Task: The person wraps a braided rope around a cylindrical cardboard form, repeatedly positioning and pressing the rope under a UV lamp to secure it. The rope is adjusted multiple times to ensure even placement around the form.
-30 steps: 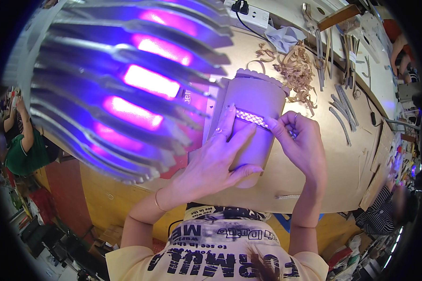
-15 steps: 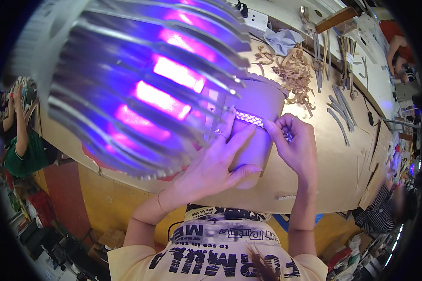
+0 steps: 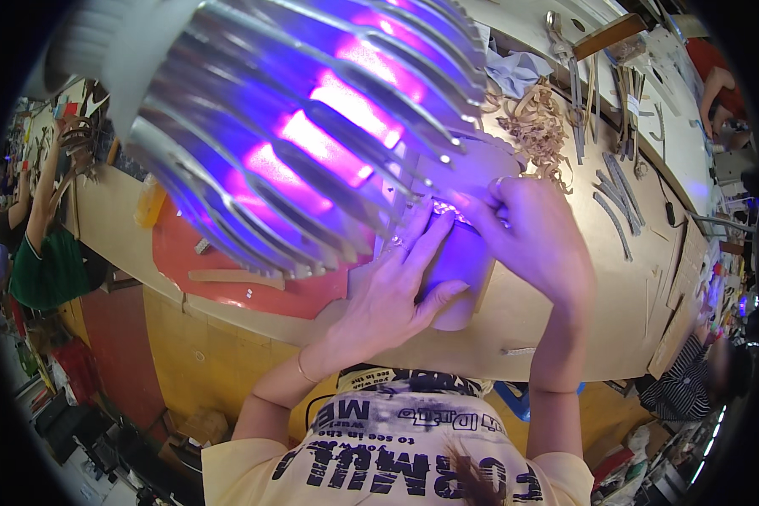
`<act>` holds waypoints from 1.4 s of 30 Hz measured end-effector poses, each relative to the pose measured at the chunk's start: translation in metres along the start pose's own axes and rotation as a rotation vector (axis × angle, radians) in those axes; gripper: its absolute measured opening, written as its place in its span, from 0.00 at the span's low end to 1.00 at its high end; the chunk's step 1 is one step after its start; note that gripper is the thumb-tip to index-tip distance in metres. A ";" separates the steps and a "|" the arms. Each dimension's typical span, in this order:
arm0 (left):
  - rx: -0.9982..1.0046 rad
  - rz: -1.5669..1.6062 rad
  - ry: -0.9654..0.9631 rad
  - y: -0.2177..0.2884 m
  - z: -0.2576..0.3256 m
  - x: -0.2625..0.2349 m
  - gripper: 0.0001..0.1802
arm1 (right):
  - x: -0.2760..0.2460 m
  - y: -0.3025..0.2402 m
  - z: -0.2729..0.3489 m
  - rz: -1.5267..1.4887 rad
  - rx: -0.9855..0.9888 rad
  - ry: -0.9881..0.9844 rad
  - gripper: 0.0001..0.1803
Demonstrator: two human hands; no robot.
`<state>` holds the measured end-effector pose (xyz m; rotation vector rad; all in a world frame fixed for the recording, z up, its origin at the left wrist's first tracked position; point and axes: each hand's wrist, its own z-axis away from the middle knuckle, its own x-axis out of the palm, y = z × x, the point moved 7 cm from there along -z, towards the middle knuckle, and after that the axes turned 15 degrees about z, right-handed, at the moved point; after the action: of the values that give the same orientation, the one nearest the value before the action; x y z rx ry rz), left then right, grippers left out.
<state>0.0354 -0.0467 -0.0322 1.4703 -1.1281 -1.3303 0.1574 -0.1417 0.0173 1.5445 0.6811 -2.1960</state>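
Note:
My left hand (image 3: 390, 291) lies over a smooth, rounded block (image 3: 464, 278) that glows violet under the lamp. Its fingers are stretched out, with the thumb well apart, and the fingertips press a narrow braided strip (image 3: 452, 212) against the block. From the right, my right hand (image 3: 541, 240) reaches over the block with its fingers bent and closed at the strip. The strip's far end disappears under that hand. A large finned lamp (image 3: 312, 143) with bright pink-violet light hangs close above and hides part of the left fingertips' surroundings.
A red mat (image 3: 253, 291) with a flat tan strip lies left on the table. Curly shavings (image 3: 535, 126) lie behind the block; grey braided pieces (image 3: 617, 202) lie to the right. Two people are partly seen: a green shirt (image 3: 46, 274) at left, a red top (image 3: 707, 63) far right.
My right hand has moved up and left over the block, covering more of the strip. My left hand stays nearly in place. The lamp appears farther up and right, uncovering the red mat.

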 end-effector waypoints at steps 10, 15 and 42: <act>0.018 -0.059 -0.051 0.003 -0.002 0.003 0.39 | 0.002 0.034 0.016 -0.389 0.052 -0.135 0.18; 0.034 -0.194 -0.133 0.008 -0.004 0.008 0.39 | 0.015 0.042 0.015 -0.496 0.096 -0.110 0.18; -0.128 -0.217 -0.230 0.014 -0.011 0.009 0.40 | 0.081 0.079 0.044 -1.072 0.097 -0.008 0.16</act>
<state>0.0456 -0.0584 -0.0199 1.4025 -1.0246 -1.7257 0.1401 -0.2333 -0.0602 1.3435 1.7166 -2.9590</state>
